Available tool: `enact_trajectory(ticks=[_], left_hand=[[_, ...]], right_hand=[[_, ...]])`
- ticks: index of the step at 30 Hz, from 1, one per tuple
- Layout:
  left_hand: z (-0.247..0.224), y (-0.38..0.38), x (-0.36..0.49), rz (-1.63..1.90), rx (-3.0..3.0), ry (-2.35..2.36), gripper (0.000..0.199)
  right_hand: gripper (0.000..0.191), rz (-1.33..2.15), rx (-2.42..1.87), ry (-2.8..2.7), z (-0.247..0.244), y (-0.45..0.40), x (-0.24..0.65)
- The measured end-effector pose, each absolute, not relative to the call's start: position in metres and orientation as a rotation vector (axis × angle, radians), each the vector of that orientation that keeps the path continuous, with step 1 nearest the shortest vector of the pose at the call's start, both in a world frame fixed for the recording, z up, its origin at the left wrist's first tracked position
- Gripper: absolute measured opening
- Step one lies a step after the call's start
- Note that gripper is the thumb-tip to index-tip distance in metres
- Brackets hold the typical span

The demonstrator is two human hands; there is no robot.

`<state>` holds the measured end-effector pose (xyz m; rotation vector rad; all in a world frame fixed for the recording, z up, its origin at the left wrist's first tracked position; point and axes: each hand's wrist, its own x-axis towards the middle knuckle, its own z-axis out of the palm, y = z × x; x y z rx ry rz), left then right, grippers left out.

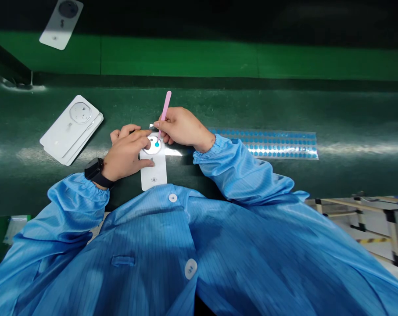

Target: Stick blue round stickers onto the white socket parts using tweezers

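Observation:
A white panel (153, 173) with a round emblem near its top lies on the green bench in front of me. My left hand (128, 151) rests over the panel's left side, thumb and fingers spread around the round part. Between the thumb and fingers of my right hand (181, 127) is a pink stick tool (166, 105), tilted, its upper end pointing away from me. The tool's lower tip meets a small blue dot (157, 144) on the round part. To the right, partly under my right forearm, lies a clear strip (284, 145) with rows of blue dots.
A stack of similar white panels (70, 127) sits on the bench at left. Another panel (61, 26) lies on the bright green surface (179, 57) at the far left. A dark post (8, 61) stands at the left, and pipe framing (360, 215) shows at lower right.

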<state>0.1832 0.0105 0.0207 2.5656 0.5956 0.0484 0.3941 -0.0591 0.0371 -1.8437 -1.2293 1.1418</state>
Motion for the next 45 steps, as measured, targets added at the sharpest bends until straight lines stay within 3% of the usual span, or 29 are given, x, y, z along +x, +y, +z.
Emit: enact_trajectory(ticks=[45], left_hand=[[0.020,0.013,0.180,0.060,2.611,0.546,0.035]], right_hand=[[0.025,1.055,-1.819,-1.354,0.030,-0.059,0.396]])
